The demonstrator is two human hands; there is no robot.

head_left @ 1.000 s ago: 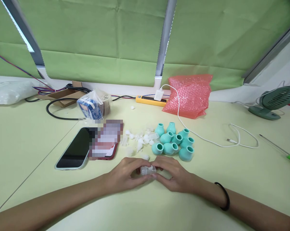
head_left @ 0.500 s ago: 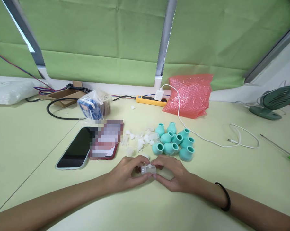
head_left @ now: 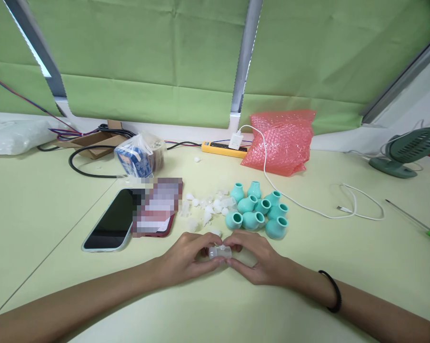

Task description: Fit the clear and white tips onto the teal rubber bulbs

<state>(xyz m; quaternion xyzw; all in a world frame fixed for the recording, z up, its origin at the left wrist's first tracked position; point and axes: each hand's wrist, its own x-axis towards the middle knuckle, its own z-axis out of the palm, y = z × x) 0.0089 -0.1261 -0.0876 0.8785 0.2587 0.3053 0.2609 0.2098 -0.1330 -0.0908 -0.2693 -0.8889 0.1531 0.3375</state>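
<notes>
While green fabric blinds (head_left: 129,57) fill the wall ahead of us, we sit at a pale yellow-green table (head_left: 172,314). Against the wall on it we see a red bubble-wrap bag (head_left: 281,143), with a dark green fan (head_left: 415,145) well apart to its right. Near the table's front edge, our left hand (head_left: 191,255) and our right hand (head_left: 255,257) meet, thumbs and fingers curled into facing pinches. To the left of them lie a dark-screened phone (head_left: 109,221) in a pale case and, just beside it, a red-cased phone (head_left: 157,209). A yellow power strip (head_left: 224,149) rests beside the bag. Beyond our right hand we count nine teal bulbs (head_left: 252,219) with round open mouths, crowded together. Between our hands is a clear plastic tube (head_left: 220,253), lying sideways; our left hand grips its left end, our right its other end, and we cannot tell whether it touches the tabletop. Smallest are the white and translucent pieces (head_left: 208,209), scattered left of the bulbs
</notes>
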